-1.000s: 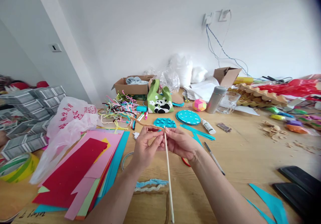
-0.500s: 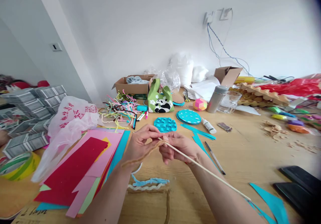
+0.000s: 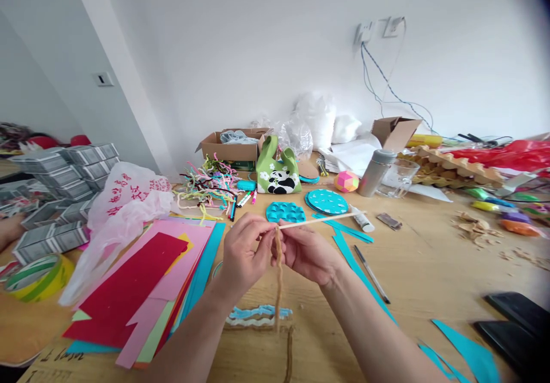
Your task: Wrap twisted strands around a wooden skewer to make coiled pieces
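Observation:
My left hand [image 3: 246, 251] is closed in a pinch at the end of a fuzzy brown pipe cleaner [image 3: 279, 277], which dangles straight down between my hands. My right hand [image 3: 307, 252] pinches a thin pale wooden stick [image 3: 320, 221] that points out to the right. The fingertips of both hands meet where the pipe cleaner touches the stick's end; exactly how the two join is hidden by the fingers. Below, on the table, lie light blue pipe cleaners [image 3: 258, 312], a white one [image 3: 251, 322] and another brown one [image 3: 289, 354].
Coloured paper sheets [image 3: 129, 280] and a plastic bag [image 3: 129, 200] lie left. Behind my hands are a blue bumpy piece [image 3: 285, 212], round blue discs [image 3: 327, 201], a glue bottle [image 3: 362, 219] and a panda bag [image 3: 278, 171]. A pen [image 3: 372, 274] and dark phone-like objects [image 3: 511, 331] lie right.
The stick has swung from slanting down over my right forearm to pointing right, nearly level. The brown pipe cleaner has moved from lying across my left wrist to hanging down.

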A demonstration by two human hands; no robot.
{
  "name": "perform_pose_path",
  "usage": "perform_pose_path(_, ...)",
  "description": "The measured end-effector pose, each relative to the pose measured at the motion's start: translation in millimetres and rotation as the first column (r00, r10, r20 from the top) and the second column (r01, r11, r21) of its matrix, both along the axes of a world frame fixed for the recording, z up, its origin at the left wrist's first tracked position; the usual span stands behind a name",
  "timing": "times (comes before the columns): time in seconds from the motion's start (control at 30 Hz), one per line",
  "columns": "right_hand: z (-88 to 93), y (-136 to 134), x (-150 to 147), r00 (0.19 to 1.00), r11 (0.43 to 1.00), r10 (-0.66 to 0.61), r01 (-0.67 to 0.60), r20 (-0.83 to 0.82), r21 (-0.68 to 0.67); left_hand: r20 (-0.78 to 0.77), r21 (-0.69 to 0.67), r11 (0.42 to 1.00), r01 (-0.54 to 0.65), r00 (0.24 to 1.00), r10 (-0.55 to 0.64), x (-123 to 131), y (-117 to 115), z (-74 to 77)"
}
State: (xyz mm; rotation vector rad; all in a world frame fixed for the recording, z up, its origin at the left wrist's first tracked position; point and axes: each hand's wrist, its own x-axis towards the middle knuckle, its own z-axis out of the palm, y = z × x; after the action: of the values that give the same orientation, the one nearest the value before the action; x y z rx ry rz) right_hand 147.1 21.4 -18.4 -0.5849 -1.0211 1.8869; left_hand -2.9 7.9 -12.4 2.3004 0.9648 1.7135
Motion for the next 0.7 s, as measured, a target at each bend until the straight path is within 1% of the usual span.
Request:
perform_pose_path(0.1,4.7,-3,0,0.997,0.997,0.042,-0.046,-0.059,-0.068,-0.082,0.077,0.991,-0.111,0.99,0.117,-3,3,-4.6)
perform_pose_path(0.17,8.0,-4,1,0.999,0.998,0.032,-0.035,-0.042,-0.057,-0.154,0.13,0.976,-0.172,0.969,0.191,-4,5,-7.5)
perform_pose_path(0.27,10.6,-6,2,0.998,0.999,-0.043,0.041,0.054,0.034,-0.235,0.2,0.954,-0.225,0.934,0.269,-2,6,-10.7)
perform_pose_path(0.37,9.9,-7,0,0.986,0.989,-0.107,0.092,0.131,0.117,-0.26,0.224,0.941,-0.253,0.915,0.308,0,6,-12.9)
perform_pose_path(0.43,8.5,-7,-1,0.978,0.986,-0.133,0.113,0.16,0.126,-0.245,0.2,0.943,-0.265,0.919,0.31,1,6,-14.7)
perform_pose_path(0.53,7.3,-7,-2,0.955,0.97,-0.21,0.176,0.208,0.169,-0.173,0.116,0.953,-0.279,0.939,0.296,3,5,-17.3)
perform_pose_path(0.63,8.1,-9,-4,0.912,0.93,-0.319,0.251,0.256,0.267,-0.068,0.0,0.961,-0.277,0.959,0.277,6,3,-17.6)
perform_pose_path(0.7,8.7,-10,-5,0.869,0.895,-0.397,0.296,0.295,0.334,0.024,-0.106,0.962,-0.251,0.967,0.255,8,2,-16.0)
